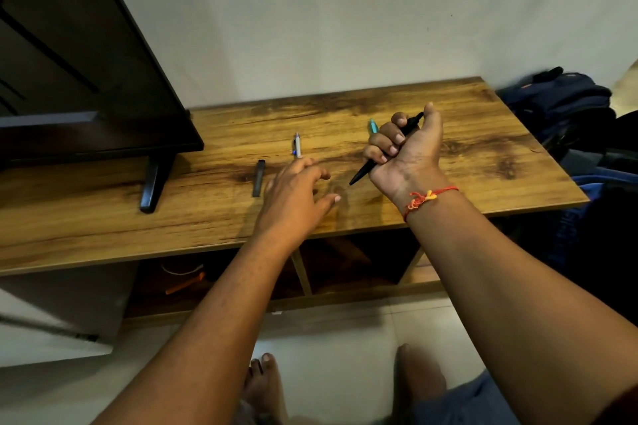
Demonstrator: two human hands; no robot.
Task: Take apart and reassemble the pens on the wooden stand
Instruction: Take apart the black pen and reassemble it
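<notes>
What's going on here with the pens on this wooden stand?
Pens are being handled at the wooden stand. The right hand grips a black pen in its fist. The left hand, open, hovers over the stand near a white pen. A short black piece and a teal pen lie on the wood.

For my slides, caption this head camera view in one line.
Right hand grips a black pen over the wooden stand while the open left hand hovers by a white pen.
</notes>
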